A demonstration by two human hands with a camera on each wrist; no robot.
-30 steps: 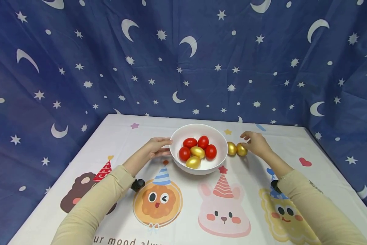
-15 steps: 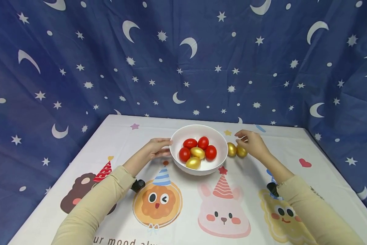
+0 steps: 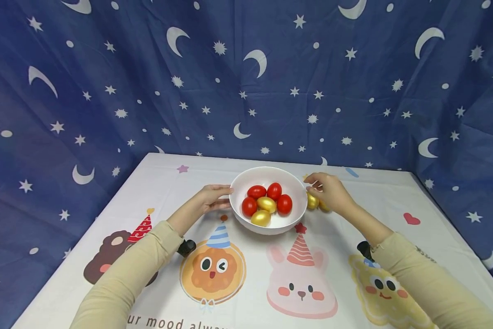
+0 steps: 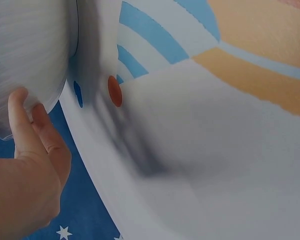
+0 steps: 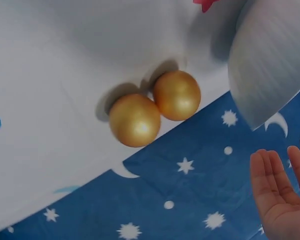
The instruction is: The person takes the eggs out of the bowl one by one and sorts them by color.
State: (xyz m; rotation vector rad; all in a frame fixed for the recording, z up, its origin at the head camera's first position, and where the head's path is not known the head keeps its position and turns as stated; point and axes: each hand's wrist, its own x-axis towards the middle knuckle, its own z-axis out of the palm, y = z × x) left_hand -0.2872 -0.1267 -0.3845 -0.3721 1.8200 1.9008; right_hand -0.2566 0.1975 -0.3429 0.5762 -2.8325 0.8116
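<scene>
A white bowl (image 3: pixel 267 229) stands on the table, with several red eggs (image 3: pixel 284 204) and two gold eggs (image 3: pixel 260 218) inside. My left hand (image 3: pixel 207 197) holds the bowl's left side: one fingertip overlaps the rim, and other fingers (image 4: pixel 24 125) lie against the outer wall. On the table just right of the bowl, two more gold eggs (image 5: pixel 135 120) sit side by side. Over them is my right hand (image 3: pixel 330 192), its fingertips close to the bowl's right rim. The right wrist view shows those fingers (image 5: pixel 267 182) loosely extended with nothing in them.
The white tablecloth (image 3: pixel 238 315) carries printed cartoon figures and lettering. A dark blue curtain (image 3: pixel 213 119) with moons and stars hangs behind the table and along its sides. Black wrist cameras show below the left wrist (image 3: pixel 186 247) and the right wrist (image 3: pixel 365 249).
My right hand has moved left from beside the two gold eggs to over them, towards the bowl's rim. My left hand, the bowl and all the eggs have stayed in place.
</scene>
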